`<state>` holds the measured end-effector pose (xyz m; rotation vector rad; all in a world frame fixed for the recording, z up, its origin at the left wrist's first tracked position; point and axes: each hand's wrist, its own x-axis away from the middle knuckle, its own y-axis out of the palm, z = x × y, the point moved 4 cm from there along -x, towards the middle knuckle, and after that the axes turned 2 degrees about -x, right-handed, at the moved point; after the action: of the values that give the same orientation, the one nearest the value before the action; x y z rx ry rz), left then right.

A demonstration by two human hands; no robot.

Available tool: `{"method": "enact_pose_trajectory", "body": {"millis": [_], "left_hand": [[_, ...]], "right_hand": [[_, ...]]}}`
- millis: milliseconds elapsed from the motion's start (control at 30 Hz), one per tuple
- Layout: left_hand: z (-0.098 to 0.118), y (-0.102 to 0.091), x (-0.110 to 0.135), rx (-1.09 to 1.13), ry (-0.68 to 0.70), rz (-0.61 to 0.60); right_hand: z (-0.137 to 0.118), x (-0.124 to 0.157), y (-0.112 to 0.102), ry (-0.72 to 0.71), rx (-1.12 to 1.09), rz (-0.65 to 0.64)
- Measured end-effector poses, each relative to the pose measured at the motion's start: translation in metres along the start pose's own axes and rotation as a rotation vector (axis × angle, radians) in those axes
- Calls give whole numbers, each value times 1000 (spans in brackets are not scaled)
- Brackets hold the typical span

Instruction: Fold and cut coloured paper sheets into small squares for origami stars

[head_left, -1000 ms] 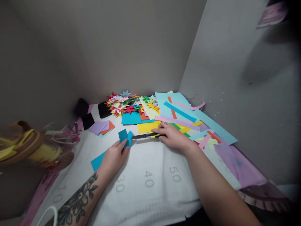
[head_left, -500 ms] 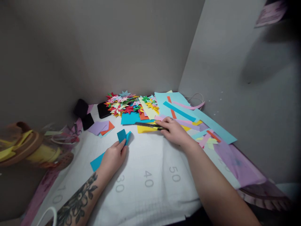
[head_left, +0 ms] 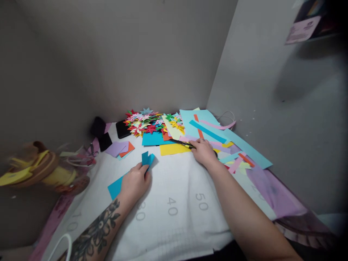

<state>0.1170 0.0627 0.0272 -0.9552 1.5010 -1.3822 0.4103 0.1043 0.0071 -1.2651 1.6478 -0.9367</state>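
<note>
My left hand (head_left: 136, 182) is closed over the white cloth, pinching a folded piece of blue paper (head_left: 145, 158) whose ends stick up past the fingers. Beneath that wrist lies another flat blue paper piece (head_left: 115, 187). My right hand (head_left: 206, 152) rests among the papers, its fingers closed around the handle of black-and-yellow scissors (head_left: 182, 144). Their dark blades point left, over a yellow paper (head_left: 171, 149) and near a blue sheet (head_left: 152, 139). The palm hides much of the handles.
A heap of colourful folded paper stars (head_left: 144, 121) stands against the back wall, beside a black phone-like object (head_left: 123, 129). Purple and orange squares (head_left: 117, 148) lie at left. Paper strips and light blue sheets (head_left: 187, 116) cover the right. A clear container (head_left: 58, 174) stands far left.
My right hand has moved slightly right and down with the scissors, drawing the blades away from my left hand. My left hand keeps hold of the folded blue paper. The view has shifted slightly.
</note>
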Motion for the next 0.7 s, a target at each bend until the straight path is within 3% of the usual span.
{"method": "enact_pose_trajectory", "body": {"millis": [200,333,467,567,633,700], "left_hand": [[6,5,-6,-153,-6,77],[5,-5,0,-52,-35,155],[4,-57,17,532,-256,501],[5,-94,23,1118,-291,801],[2,-100,20,1394,-309,917],[-4,-91,16,1596,-345,933]], "right_hand": [[-27,6,5,-140,-103,110],[-55,22,9,-340,-389,143],[-85,42,21,-335,-814,-36],[-108,53,25,-317,-1137,-167],[-116,56,27,-266,-1344,-226],[-120,57,30,-181,-1460,-304]]}}
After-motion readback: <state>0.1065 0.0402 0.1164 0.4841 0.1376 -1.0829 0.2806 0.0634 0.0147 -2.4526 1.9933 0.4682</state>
